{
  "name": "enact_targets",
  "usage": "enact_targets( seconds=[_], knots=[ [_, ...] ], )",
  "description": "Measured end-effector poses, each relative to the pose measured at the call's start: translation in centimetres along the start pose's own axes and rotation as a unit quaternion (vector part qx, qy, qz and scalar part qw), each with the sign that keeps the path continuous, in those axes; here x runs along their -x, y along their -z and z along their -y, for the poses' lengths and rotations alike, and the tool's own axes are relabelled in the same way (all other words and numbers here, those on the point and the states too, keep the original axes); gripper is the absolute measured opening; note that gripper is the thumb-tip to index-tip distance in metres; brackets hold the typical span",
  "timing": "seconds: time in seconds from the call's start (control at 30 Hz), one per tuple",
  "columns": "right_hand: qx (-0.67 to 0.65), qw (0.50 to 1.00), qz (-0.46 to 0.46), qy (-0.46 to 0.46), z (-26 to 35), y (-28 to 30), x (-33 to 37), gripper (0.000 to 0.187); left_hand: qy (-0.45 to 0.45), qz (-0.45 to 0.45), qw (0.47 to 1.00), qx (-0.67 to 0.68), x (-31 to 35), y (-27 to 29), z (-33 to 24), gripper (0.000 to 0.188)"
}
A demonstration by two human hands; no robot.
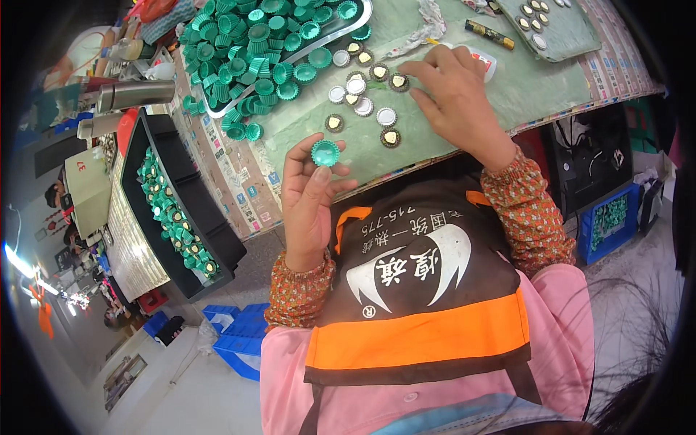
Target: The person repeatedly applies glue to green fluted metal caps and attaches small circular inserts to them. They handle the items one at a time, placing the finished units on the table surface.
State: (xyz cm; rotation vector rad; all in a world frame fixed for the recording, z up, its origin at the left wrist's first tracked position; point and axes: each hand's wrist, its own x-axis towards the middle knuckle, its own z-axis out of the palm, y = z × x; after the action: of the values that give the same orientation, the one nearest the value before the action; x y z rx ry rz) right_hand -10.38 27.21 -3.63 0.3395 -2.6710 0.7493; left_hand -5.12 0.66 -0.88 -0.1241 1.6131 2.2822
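- From where I stood, the left hand (pixel 307 206) had thumb and fingers clamped on a green fluted cap (pixel 325 153), held up at the table's near edge.
- The right hand (pixel 464 109) had thumb and forefinger apart, the forefinger close by a dark fluted cap (pixel 399 82); I couldn't tell whether they touched.
- More green caps (pixel 257 67) heaped a metal tray (pixel 348 28) beyond the left hand.

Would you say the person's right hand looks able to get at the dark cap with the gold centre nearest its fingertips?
Probably yes: the right hand has its thumb and index finger parted right beside the dark cap, with nothing visible blocking them.
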Motion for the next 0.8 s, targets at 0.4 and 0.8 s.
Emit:
enact_targets(
  seconds=[0.4,0.8],
  knots=[
    [0.048,0.997,0.054,0.024,0.6,0.4,0.9,0.027,0.082,0.033,0.994,0.066,0.4,0.1,0.4,0.056],
    [-0.131,0.988,0.071,0.037,1.7,1.4,1.7,0.027,0.135,0.074,0.973,0.170,0.2,0.3,1.5,0.061]
  ],
)
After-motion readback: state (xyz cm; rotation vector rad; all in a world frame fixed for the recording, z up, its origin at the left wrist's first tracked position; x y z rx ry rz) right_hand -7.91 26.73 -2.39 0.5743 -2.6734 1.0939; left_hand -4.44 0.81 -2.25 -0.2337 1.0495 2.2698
